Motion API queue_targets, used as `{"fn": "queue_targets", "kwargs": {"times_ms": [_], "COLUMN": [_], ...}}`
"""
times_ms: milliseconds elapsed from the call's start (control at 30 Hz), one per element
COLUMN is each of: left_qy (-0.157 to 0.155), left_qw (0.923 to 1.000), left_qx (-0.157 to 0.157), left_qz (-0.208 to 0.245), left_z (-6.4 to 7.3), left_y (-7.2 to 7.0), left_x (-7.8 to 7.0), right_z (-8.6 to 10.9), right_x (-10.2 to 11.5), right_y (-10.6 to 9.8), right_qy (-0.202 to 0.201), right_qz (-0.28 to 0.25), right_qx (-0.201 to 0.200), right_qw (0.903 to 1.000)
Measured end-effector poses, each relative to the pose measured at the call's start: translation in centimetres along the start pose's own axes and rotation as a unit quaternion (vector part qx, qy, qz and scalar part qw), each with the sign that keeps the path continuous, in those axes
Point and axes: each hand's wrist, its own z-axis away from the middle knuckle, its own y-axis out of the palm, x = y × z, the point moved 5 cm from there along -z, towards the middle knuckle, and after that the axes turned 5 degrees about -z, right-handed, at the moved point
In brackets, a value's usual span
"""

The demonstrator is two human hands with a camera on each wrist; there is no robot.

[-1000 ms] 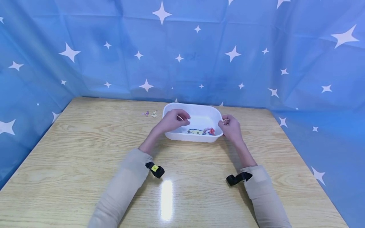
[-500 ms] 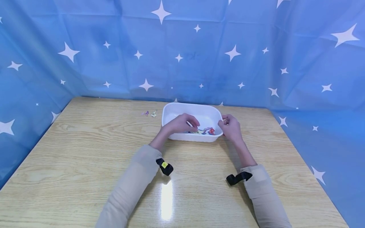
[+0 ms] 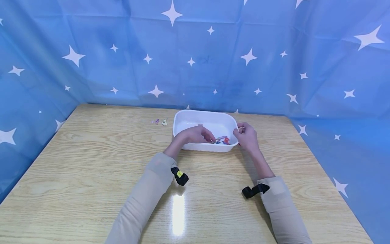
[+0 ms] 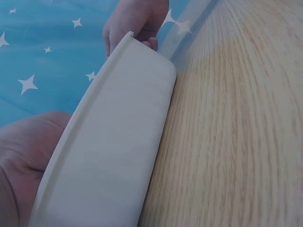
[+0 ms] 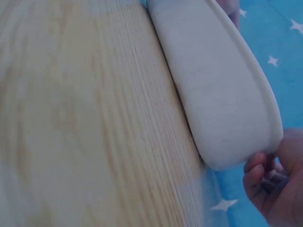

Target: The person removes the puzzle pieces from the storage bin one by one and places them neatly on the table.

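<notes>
A white plastic basin [image 3: 213,148] stands near the back of the table. My left hand [image 3: 198,134] reaches over its near-left rim, with bent, loosely spread fingers down at the small flat colorful cutouts [image 3: 223,140] on its floor. In the left wrist view the basin wall hides the fingers of this hand [image 4: 28,161]. My right hand [image 3: 247,136] grips the basin's right end, thumb at the rim; in the right wrist view its curled fingers [image 5: 255,177] sit against the outer wall. The red and blue cutouts show beside my left fingertips.
Two small cutouts, one purple [image 3: 156,121] and one pale yellow [image 3: 165,121], lie on the wooden table [image 3: 106,162] left of the basin. A small bit [image 3: 200,125] shows inside at the basin's far side. A blue star-patterned curtain [image 3: 195,78] hangs behind.
My left hand has moved right and lower into the basin, down to the cutouts, covering the yellow ones. My right hand keeps its grip on the rim and the basin stays nearly still.
</notes>
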Motion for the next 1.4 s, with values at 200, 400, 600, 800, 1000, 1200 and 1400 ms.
{"fn": "queue_targets", "kwargs": {"times_ms": [200,400,600,800,1000,1200,1400], "left_qy": [-0.001,0.032,0.023,0.006,-0.009,-0.032,-0.029], "left_qw": [1.0000,0.9984,0.9981,0.9953,0.9863,0.9801,0.9809], "left_qx": [-0.002,-0.039,-0.044,-0.057,-0.104,-0.130,-0.116], "left_qz": [0.001,0.026,-0.037,-0.078,-0.128,-0.147,-0.153], "left_z": [-0.1,-0.1,0.0,-0.1,-0.4,-0.5,-0.5], "left_y": [0.0,-0.6,-0.9,-1.2,-1.4,-1.5,-1.3], "left_x": [0.0,-0.1,0.1,0.4,1.0,1.1,0.9], "right_z": [0.0,0.0,0.0,-0.1,-0.2,-0.2,-0.1], "right_x": [-0.1,0.0,0.1,0.2,0.1,0.0,0.0], "right_y": [0.0,0.0,0.0,0.2,0.1,0.1,0.1], "right_qy": [0.002,0.002,0.002,0.003,0.004,0.008,0.010], "right_qz": [0.001,0.000,-0.002,-0.002,0.002,0.006,0.008], "right_qx": [-0.002,-0.003,-0.004,-0.005,-0.004,-0.004,-0.004], "right_qw": [1.0000,1.0000,1.0000,1.0000,1.0000,0.9999,0.9999]}}
